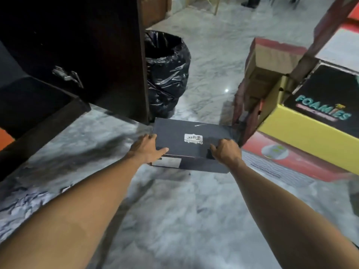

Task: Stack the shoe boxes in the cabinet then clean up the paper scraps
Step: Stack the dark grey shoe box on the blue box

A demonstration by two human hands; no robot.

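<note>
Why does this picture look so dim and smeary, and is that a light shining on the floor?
Head view: dim indoor light, the cabinet nearly black; motion blur smears the yellow box and edges; wide-angle lens bends lines; a small glare spot on the glossy floor reflects a lamp.

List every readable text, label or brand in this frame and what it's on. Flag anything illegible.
"FOAMIES": teal letters on the black lid of the yellow box.
Pink line under "FOAMIES": too blurred to read.
"Tiger": white sticker, upside down, on the black shoe box that the left hand and right hand hold; its smaller line is unreadable.
White label on that box's near side: nothing readable.
Print on the red box: too blurred.
</note>
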